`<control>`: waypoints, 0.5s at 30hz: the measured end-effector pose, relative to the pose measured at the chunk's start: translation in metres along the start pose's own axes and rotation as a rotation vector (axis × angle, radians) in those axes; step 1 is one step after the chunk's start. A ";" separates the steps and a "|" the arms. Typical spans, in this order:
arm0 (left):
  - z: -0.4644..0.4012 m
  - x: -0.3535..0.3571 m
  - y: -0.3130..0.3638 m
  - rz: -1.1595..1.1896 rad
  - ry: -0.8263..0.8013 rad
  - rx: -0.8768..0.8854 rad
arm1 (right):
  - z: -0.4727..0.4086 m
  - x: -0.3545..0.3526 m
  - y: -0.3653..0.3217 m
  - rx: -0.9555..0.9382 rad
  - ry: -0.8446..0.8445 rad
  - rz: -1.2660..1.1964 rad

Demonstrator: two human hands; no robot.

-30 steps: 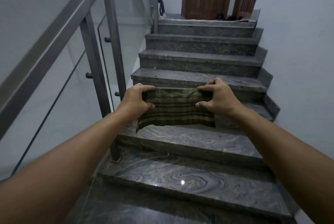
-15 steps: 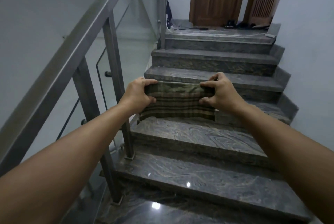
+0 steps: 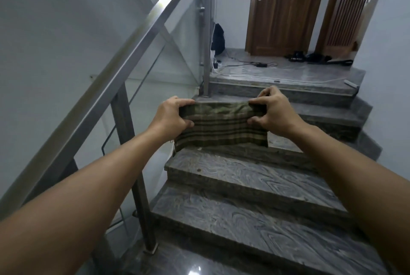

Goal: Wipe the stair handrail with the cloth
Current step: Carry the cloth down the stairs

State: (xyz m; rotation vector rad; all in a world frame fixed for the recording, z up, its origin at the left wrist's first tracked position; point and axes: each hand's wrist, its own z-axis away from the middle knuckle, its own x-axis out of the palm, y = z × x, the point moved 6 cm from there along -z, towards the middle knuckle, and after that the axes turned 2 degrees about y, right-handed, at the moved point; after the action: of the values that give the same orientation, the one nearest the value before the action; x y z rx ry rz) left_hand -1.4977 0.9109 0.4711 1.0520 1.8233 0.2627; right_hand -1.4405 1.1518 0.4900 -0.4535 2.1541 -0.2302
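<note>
Where the lowest edge of the view falls, a glossy dark floor [image 3: 199, 263] is recorded, with small light glints on it. Item one: two bare forearms, entered from the bottom corners and extended forward over the stairs [image 3: 255, 188]. Item two: grey veined stone steps, polished, rising away towards a landing [image 3: 277, 72]. Item three: a steel baluster post [image 3: 142, 197], seated at the left end of the lowest step, with a glass panel [image 3: 170, 61] mounted beside it. Item four: the handrail [image 3: 124, 68], a flat brushed-steel bar, run diagonally from lower left to upper centre and met at the top by a second upright post [image 3: 207, 30]; it is touched by neither hand.

Item five: the cloth [image 3: 221, 126], green-brown with dark stripes, is held stretched in mid-air above the steps, to the right of the handrail and apart from it. Its left end is pinched by the left hand [image 3: 170, 117], fingers curled over the top edge and thumb beneath. Its right end is clamped by the right hand [image 3: 273, 110] in the same manner. The lower edge is left hanging free, with a loose thread at the left corner.

Item six, on the landing: cables [image 3: 244, 66] and a small adapter are laid across the floor, a dark bag [image 3: 218, 39] is set by the upper post, and dark footwear [image 3: 297, 56] is placed before a brown wooden door [image 3: 286, 8]. A slatted wooden panel [image 3: 348, 8] is noted to the right of that door. White walls are recorded on both sides.
</note>
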 end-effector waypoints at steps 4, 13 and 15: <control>-0.054 -0.020 0.009 -0.024 0.043 -0.012 | -0.062 -0.009 0.002 -0.019 0.015 -0.038; -0.189 -0.032 -0.016 -0.065 0.049 -0.037 | -0.199 0.010 0.021 -0.038 -0.025 -0.028; -0.222 -0.034 -0.020 -0.067 0.038 -0.041 | -0.233 0.010 0.024 -0.029 -0.032 -0.020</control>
State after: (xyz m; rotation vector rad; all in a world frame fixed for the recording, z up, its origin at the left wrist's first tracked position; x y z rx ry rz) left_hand -1.6869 0.9306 0.5919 0.9615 1.8760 0.2803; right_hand -1.6412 1.1697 0.6104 -0.4922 2.1246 -0.2018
